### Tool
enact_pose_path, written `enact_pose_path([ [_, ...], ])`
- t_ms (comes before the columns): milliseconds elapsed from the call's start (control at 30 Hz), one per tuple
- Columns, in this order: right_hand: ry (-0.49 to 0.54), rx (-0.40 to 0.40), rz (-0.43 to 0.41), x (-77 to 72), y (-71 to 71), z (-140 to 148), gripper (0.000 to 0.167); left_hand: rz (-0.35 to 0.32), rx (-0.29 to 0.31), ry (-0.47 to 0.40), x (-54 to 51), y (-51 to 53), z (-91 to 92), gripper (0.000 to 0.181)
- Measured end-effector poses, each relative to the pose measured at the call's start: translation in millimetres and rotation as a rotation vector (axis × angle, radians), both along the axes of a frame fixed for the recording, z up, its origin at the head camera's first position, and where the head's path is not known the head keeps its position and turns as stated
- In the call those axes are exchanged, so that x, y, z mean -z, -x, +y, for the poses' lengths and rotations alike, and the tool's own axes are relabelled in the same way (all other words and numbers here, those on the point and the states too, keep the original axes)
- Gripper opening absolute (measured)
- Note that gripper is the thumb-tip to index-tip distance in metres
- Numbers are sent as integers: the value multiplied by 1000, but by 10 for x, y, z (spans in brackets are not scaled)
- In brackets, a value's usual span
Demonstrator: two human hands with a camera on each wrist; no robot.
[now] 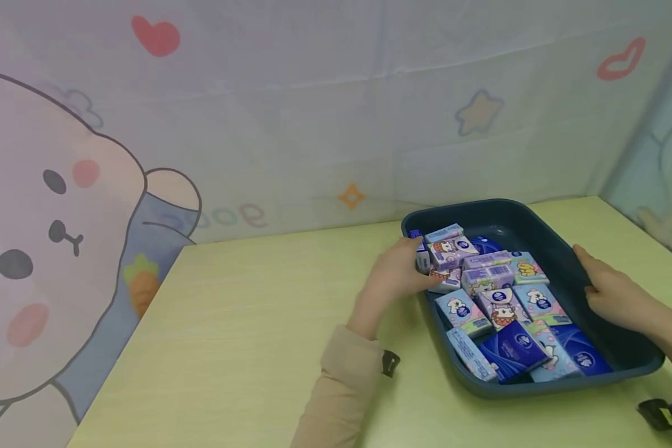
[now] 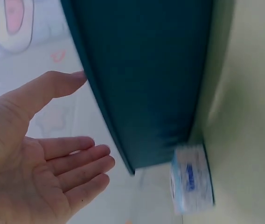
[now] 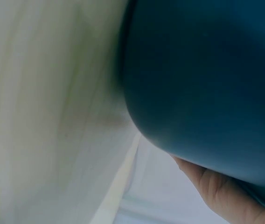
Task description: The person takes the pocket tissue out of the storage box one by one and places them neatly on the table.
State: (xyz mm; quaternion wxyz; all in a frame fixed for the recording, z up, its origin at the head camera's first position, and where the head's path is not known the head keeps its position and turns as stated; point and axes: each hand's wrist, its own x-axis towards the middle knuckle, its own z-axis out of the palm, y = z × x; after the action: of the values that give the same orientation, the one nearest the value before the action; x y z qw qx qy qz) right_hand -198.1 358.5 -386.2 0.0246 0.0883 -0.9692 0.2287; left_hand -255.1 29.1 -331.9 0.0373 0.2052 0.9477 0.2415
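Nothing fully legible. Backdrop [image 1: 369, 137] carried faint, pale letters [image 1: 254, 216], round o-like shapes among them; word unclear. Packs [image 1: 540, 305] in the tray [image 1: 498, 391] bore emblems and print too small to read. Left wrist view: blue label [image 2: 190, 176] on a pack, blurred.

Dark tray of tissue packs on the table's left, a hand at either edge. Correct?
Not left: the head view shows the dark tray on the right of the table. It does hold tissue packs, with left hand and right hand at either edge.
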Motion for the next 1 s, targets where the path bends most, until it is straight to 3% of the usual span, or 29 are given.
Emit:
enact_pose_path([
  [267, -5, 8, -8, 31, 10, 34, 72, 11, 26, 78, 11, -194, 237, 80],
  [533, 5, -3, -8, 44, 22, 26, 72, 86, 94, 217, 52, -311, 356, 80],
  [733, -6, -3, -3, 6, 11, 8, 72, 121, 107, 314, 141, -371, 447, 83],
  [1000, -4, -8, -7, -15, -6, -5, 71, 182, 98, 451, 210, -406, 528, 73],
])
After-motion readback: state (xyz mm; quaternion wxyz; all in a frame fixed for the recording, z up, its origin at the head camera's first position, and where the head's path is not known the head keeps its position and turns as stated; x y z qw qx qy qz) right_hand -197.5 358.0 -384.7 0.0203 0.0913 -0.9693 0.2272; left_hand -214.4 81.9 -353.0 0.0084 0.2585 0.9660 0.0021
